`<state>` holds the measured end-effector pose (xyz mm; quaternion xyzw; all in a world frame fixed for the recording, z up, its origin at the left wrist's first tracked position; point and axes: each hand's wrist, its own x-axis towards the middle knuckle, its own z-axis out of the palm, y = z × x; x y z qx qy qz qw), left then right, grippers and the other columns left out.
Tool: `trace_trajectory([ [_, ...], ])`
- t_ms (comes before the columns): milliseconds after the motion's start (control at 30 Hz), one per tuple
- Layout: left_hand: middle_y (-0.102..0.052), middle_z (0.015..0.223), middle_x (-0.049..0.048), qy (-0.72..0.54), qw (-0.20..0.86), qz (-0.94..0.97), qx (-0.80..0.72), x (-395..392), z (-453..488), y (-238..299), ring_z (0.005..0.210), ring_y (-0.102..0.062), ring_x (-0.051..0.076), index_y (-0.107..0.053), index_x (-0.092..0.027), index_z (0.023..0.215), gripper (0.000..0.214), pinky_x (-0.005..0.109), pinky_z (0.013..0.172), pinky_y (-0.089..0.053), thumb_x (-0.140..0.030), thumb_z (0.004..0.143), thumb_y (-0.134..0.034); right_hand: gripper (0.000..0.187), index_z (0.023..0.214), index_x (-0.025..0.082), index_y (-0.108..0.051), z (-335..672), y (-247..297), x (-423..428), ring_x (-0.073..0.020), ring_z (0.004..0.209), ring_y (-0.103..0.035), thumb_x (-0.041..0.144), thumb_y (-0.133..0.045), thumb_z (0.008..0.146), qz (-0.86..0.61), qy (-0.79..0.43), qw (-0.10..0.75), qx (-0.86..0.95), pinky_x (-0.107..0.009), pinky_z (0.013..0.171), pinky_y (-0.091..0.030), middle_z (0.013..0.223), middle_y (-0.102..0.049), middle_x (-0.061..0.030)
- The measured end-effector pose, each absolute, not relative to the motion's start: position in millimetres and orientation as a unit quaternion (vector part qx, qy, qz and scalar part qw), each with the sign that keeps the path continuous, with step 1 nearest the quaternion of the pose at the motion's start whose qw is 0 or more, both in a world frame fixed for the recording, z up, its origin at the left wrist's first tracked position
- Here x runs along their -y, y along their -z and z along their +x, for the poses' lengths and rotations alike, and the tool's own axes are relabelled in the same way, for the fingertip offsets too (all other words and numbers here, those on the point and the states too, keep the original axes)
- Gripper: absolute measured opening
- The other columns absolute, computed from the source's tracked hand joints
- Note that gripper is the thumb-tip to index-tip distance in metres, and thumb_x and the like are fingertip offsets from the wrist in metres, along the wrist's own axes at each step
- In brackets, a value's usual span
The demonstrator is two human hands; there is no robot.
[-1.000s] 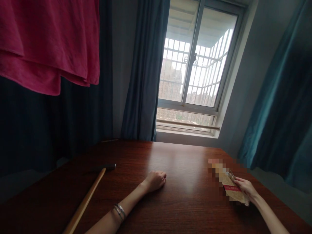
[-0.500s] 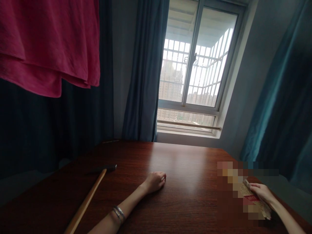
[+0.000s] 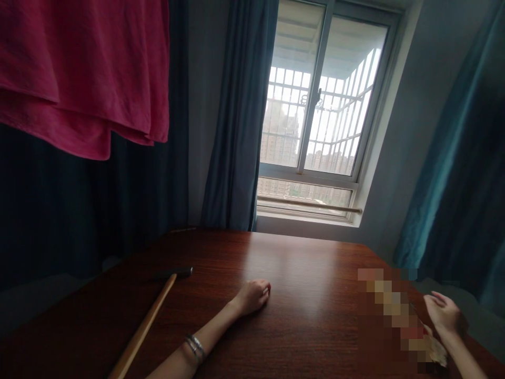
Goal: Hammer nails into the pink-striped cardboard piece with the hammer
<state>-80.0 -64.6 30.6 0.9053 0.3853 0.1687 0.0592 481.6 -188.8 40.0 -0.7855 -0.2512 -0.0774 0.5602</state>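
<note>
- Bench (image 3: 315, 316) of dark red-brown wood fills the lower part of the view, with a sheen of window light down its middle.
- Left hand (image 3: 255, 296) lies on the bench near its centre, fingers curled loosely into a soft fist with nothing in it; the forearm stretches back along the wood.
- Bracelets (image 3: 194, 347) of thin metal ring the left wrist.
- Right hand (image 3: 445, 316) sits at the bench's right edge, palm open and fingers spread, gripping nothing.
- Packet (image 3: 406, 329), tan with a red band, lies flat on the bench just beside the right hand, on its inner side. Most of it is blurred out, so I cannot tell whether the hand touches it.
- Hammer (image 3: 150, 321) lies on the left of the bench, well apart from both hands, its dark head away from the person and its long wooden handle running back toward the near edge.
- Window (image 3: 315, 105) stands behind the bench, barred outside, with a wooden rod (image 3: 310, 203) across its sill.
- Curtains (image 3: 236, 131) in blue-grey hang at both sides of it.
- Red cloth (image 3: 79, 73) hangs down at the upper left.
</note>
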Motion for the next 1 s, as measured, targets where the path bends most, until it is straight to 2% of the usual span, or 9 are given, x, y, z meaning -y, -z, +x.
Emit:
trace_trajectory([
  [67,-0.061,0.091,0.0038,-0.17,0.058,0.902,-0.394,64,-80,-30,0.081,-0.058,0.017,-0.056,-0.022,0.09,0.019,0.025,0.072,-0.043,-0.023,0.081,-0.039,0.048,0.1,0.012,-0.056,449,-61,183,-0.0306,0.081,-0.063,0.036,-0.05,0.06,-0.753,0.104,0.573,0.307,-0.042,0.073,-0.05,0.092,-0.066,-0.0162],
  [233,-0.058,0.099,0.0069,-0.22,0.038,0.881,-0.417,64,-81,-27,0.093,-0.053,0.02,-0.057,-0.019,0.098,0.025,0.029,0.083,-0.041,-0.022,0.081,-0.039,0.037,0.104,0.017,-0.057,319,-77,172,-0.0252,0.09,-0.059,0.032,-0.046,0.072,-0.664,0.136,0.454,0.578,-0.042,0.085,-0.044,0.099,-0.062,-0.0106],
  [400,-0.048,0.122,0.0115,-0.219,0.016,0.86,-0.461,66,-92,-21,0.115,-0.039,0.027,-0.046,-0.017,0.121,0.043,0.044,0.1,-0.026,-0.035,0.081,-0.041,0.038,0.115,0.019,-0.053,205,-38,183,-0.0225,0.117,-0.045,0.031,-0.041,0.082,-0.588,0.063,0.292,0.752,-0.037,0.097,-0.038,0.125,-0.05,-0.0115],
  [500,-0.031,0.139,0.0125,-0.176,0.037,0.853,-0.491,67,-99,-17,0.128,-0.022,0.032,-0.037,-0.02,0.13,0.056,0.056,0.102,-0.015,-0.048,0.082,-0.035,0.046,0.123,0.02,-0.049,174,-12,191,-0.0262,0.127,-0.033,0.041,-0.041,0.083,-0.587,0.041,0.234,0.774,-0.042,0.102,-0.032,0.136,-0.041,-0.0108],
  [567,-0.025,0.142,0.0125,-0.148,0.058,0.855,-0.494,67,-102,-15,0.131,-0.015,0.034,-0.033,-0.022,0.133,0.059,0.06,0.1,-0.012,-0.053,0.083,-0.029,0.048,0.125,0.023,-0.048,166,-1,192,-0.0278,0.128,-0.032,0.045,-0.038,0.084,-0.598,0.02,0.211,0.773,-0.046,0.103,-0.029,0.136,-0.042,-0.0095],
  [700,-0.026,0.142,0.014,-0.118,0.065,0.866,-0.481,66,-102,-15,0.131,-0.014,0.035,-0.035,-0.022,0.132,0.058,0.062,0.099,-0.01,-0.053,0.084,-0.024,0.046,0.123,0.023,-0.051,168,3,191,-0.0273,0.124,-0.038,0.045,-0.038,0.084,-0.595,-0.01,0.232,0.77,-0.043,0.103,-0.031,0.133,-0.046,-0.0076],
  [833,-0.024,0.143,0.014,-0.107,0.068,0.868,-0.481,66,-103,-15,0.131,-0.014,0.035,-0.036,-0.022,0.131,0.057,0.062,0.099,-0.01,-0.052,0.084,-0.024,0.045,0.123,0.019,-0.046,189,-5,200,-0.026,0.116,-0.047,0.04,-0.038,0.083,-0.598,0.031,0.343,0.724,-0.04,0.098,-0.038,0.124,-0.053,-0.0094],
  [933,-0.022,0.144,0.0133,-0.106,0.07,0.866,-0.483,66,-104,-15,0.132,-0.014,0.034,-0.035,-0.022,0.132,0.058,0.062,0.1,-0.009,-0.053,0.085,-0.024,0.048,0.123,0.018,-0.041,226,-12,221,-0.03,0.113,-0.047,0.04,-0.041,0.08,-0.652,0.145,0.433,0.606,-0.046,0.098,-0.036,0.12,-0.052,-0.0136],
  [1000,-0.022,0.144,0.0131,-0.105,0.07,0.866,-0.483,67,-104,-15,0.132,-0.014,0.034,-0.034,-0.022,0.133,0.057,0.061,0.1,-0.009,-0.052,0.085,-0.024,0.056,0.126,0.018,-0.037,258,-14,236,-0.0366,0.119,-0.04,0.042,-0.046,0.076,-0.699,0.177,0.43,0.543,-0.053,0.097,-0.034,0.128,-0.045,-0.0171],
])
